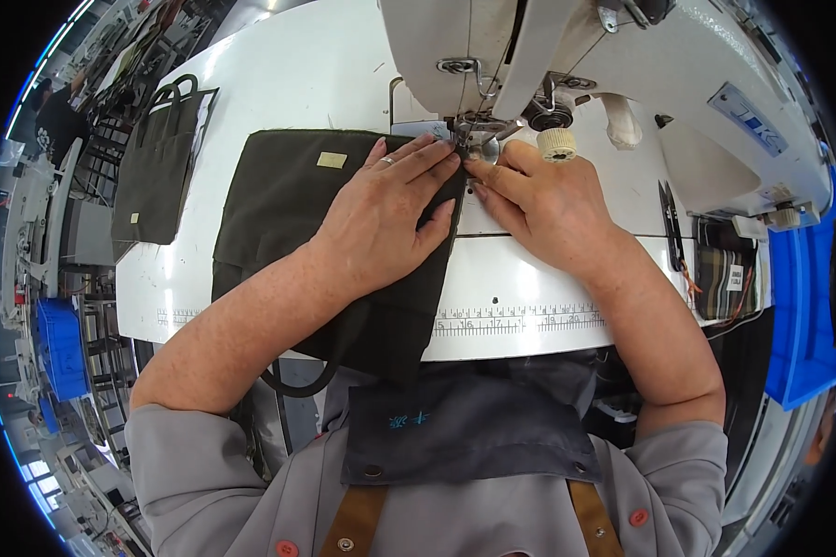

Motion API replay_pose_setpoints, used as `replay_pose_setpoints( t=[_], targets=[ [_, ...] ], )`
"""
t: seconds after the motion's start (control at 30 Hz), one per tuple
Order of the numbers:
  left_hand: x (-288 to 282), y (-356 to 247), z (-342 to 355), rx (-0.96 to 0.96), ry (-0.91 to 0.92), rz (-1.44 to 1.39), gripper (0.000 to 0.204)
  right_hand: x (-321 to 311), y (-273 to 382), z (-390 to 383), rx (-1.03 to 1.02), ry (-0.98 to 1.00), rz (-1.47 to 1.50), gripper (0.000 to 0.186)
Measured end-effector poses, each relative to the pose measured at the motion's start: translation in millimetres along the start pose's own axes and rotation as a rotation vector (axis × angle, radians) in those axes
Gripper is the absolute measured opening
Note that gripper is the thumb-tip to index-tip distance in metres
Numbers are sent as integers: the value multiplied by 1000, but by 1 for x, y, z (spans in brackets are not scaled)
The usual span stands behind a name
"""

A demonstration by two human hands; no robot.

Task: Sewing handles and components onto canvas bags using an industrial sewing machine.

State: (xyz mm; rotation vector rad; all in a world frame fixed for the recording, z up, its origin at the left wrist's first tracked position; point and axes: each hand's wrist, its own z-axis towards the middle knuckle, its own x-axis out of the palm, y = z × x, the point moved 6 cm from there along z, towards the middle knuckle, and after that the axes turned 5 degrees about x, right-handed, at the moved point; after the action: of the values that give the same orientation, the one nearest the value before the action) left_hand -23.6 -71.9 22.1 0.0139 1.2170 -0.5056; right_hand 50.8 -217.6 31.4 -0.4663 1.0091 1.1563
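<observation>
A dark olive fabric bag (pixel 274 209) lies on the white sewing table, a pale yellow label (pixel 332 160) near its far edge. Its loop handle (pixel 305 388) hangs over the table's front edge. My left hand (pixel 381 209) rests on the bag with its fingers stretched toward the presser foot (pixel 466 128) of the white sewing machine (pixel 437 42). Just right of the foot, my right hand (pixel 557 195) has its fingers bent and pinched at the bag's right edge. The fingertips of both hands nearly meet there. The stitching point itself is partly hidden by my fingers.
Another olive bag with handles (pixel 158 158) lies at the table's left side. Black thread snips (pixel 671 223) and folded striped fabric (pixel 726 265) lie at the right, beside a blue bin (pixel 799 316). A printed ruler strip (pixel 520 320) runs along the front edge.
</observation>
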Motion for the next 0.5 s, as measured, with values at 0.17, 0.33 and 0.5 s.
replay_pose_setpoints(
  t=[0.17, 0.33, 0.5],
  targets=[
    [-3, 9, 4, 97, 37, -52, 47, 0, 1, 2, 27, 21, -6, 20],
    [-6, 26, 9, 208, 129, -121, 50, 1, 1, 2, 18, 19, -4, 21],
    [-9, 37, 14, 314, 169, -116, 52, 0, 1, 2, 41, 28, -20, 23]
  ],
)
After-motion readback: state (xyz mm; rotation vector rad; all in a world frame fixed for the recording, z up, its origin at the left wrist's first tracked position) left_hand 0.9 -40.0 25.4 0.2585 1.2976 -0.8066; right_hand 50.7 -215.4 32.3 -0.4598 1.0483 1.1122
